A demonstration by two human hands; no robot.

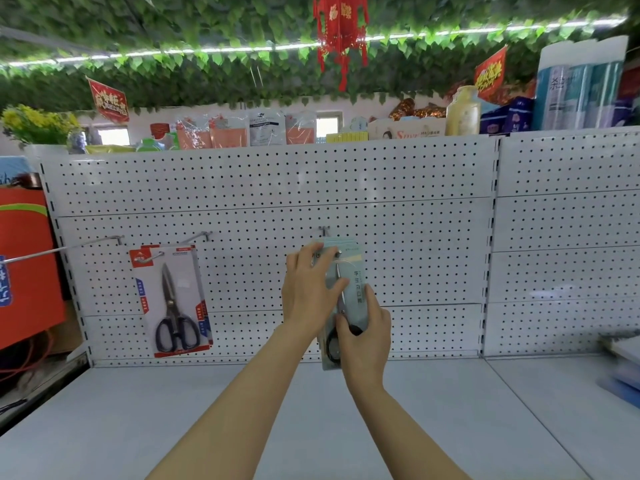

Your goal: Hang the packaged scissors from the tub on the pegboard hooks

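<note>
Both hands up at the pegboard (398, 237); left hand (308, 289) pinching the top of the scissors pack (356, 285), right hand (367, 327) gripping its bottom; pack just under the hook (324, 231); probably light, stiff, flat card; best held by the edges.

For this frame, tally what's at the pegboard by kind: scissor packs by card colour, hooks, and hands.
Red-carded scissors pack, hanging on a hook: 1
Pale blue-carded scissors pack, held by the left hand and right hand: at least 1; layered card edges at its top suggest a stack
Pegboard hooks: 3
Hands: 2
Total: 7
</note>
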